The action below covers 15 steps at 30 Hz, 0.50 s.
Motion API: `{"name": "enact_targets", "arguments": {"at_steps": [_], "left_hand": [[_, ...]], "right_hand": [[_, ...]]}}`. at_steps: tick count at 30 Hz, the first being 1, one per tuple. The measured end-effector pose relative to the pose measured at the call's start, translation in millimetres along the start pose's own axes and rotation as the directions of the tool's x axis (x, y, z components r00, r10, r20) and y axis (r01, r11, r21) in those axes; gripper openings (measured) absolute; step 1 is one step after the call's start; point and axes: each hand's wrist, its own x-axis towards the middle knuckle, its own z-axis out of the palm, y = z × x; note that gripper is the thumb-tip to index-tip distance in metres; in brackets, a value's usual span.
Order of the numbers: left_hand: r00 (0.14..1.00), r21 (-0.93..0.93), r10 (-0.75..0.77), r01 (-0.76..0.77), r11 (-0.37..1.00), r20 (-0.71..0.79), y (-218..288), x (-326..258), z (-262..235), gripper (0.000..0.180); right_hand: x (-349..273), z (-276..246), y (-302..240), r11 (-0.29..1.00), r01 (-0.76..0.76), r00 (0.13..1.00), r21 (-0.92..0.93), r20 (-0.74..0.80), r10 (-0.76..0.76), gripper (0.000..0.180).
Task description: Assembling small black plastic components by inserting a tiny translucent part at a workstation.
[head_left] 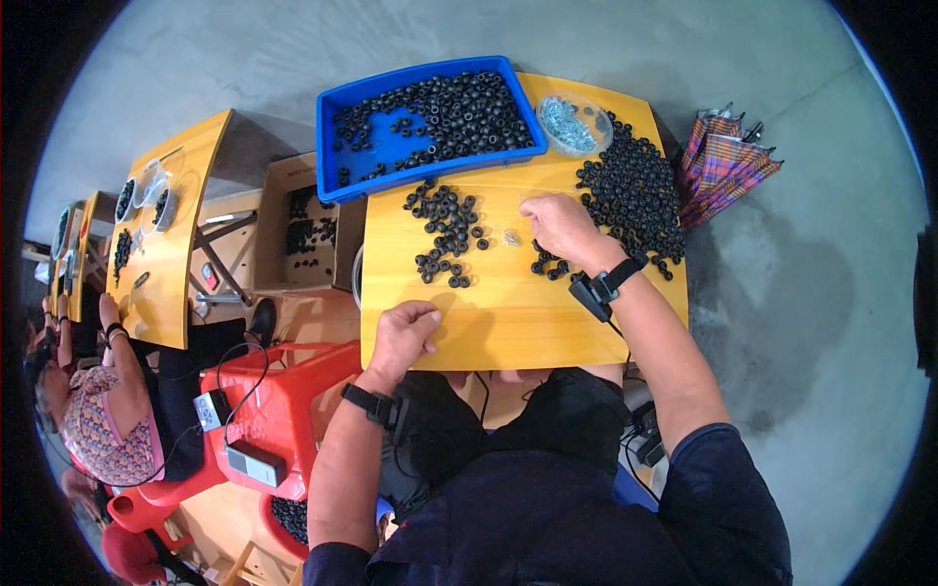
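On the yellow tabletop (518, 322) the right hand (559, 227) lies palm-down with fingers bent, its fingertips at the edge of the big heap of black rubber rings (635, 195) at about two o'clock; whether a ring is pinched under the fingers cannot be told from this view. The left hand (405, 327) rests near the seven o'clock edge, loosely curled with the thumb tucked in, and appears to hold nothing. A smaller scatter of rings (447, 234) sits at the centre, well apart from the left hand, and a few loose ones (547, 264) lie just under the right wrist beside a small pile of tiny metal pieces (511, 236). The likeliest slip, as I judge it, is rings rolling: the heap runs close to the three o'clock edge, so a sweep of the right forearm could push some off onto the concrete floor (801, 313). The wrist strap device (591, 293) could also drag the loose ones. At twelve o'clock a blue tray (337, 146) of rings overhangs the tabletop, and a clear dish of small metal parts (572, 122) stands beside it, touching the heap; a careless reach might tip it. A folded plaid umbrella (723, 161) lies at two o'clock off the tabletop, and another person (107, 410) works at nine o'clock.
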Motion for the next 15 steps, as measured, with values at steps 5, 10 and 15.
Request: {"name": "enact_targets", "arguments": {"at_steps": [5, 10, 15], "left_hand": [[1.0, 0.0, 0.002, -0.002, 1.0, -0.005, -0.3, -0.7, -0.1, 0.024], [0.999, -0.019, 0.029, -0.029, 0.999, -0.013, -6.4, 2.3, 2.9, 0.021], [0.998, -0.023, 0.06, -0.06, 0.998, -0.021, -9.0, 3.8, 3.0, 0.023]], "right_hand": [[-5.3, -9.4, -12.9, 0.998, -0.021, 0.999, -0.052, 0.036, 0.023, 0.009], [-10.2, -2.2, -33.2, 0.987, 0.052, 0.991, -0.149, 0.131, -0.033, 0.01], [-4.9, 14.6, -26.1, 0.989, 0.088, 0.996, -0.119, 0.019, -0.086, 0.008]]}}
